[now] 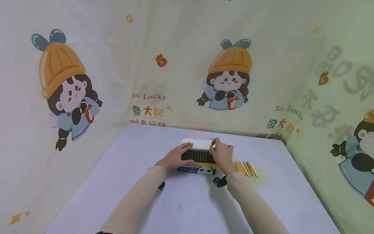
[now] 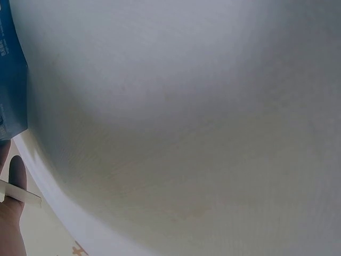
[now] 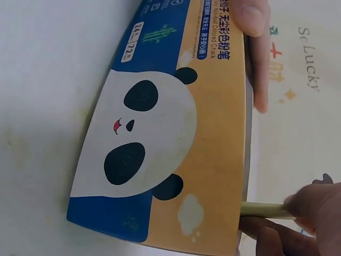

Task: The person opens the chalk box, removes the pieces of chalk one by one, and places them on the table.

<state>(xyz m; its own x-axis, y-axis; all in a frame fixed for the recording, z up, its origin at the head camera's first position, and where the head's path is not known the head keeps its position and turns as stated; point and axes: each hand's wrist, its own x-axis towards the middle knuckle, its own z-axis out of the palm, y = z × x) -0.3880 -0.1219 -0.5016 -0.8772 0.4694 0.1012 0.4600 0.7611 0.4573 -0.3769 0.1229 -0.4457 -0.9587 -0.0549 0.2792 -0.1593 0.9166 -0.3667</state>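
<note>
A blue and yellow chalk box [image 1: 191, 169] with a panda on its front stands with its white lid [image 1: 200, 144] raised. Inside it sits a dark tray [image 1: 198, 156] full of rows of holes. My left hand [image 1: 175, 158] holds the box at its left end, thumb by the front edge. At the right end, my right hand [image 1: 222, 155] pinches a pale yellow chalk stick [image 3: 264, 210] against the box's upper edge. How deep the stick reaches is hidden. The left wrist view catches only a blue box corner [image 2: 11, 80] and a few fingers.
To the right of the box, several coloured chalk sticks [image 1: 246, 169] lie side by side on the white table [image 1: 181, 208]. A cartoon-printed cloth [image 1: 181, 74] hangs behind the table and along its sides.
</note>
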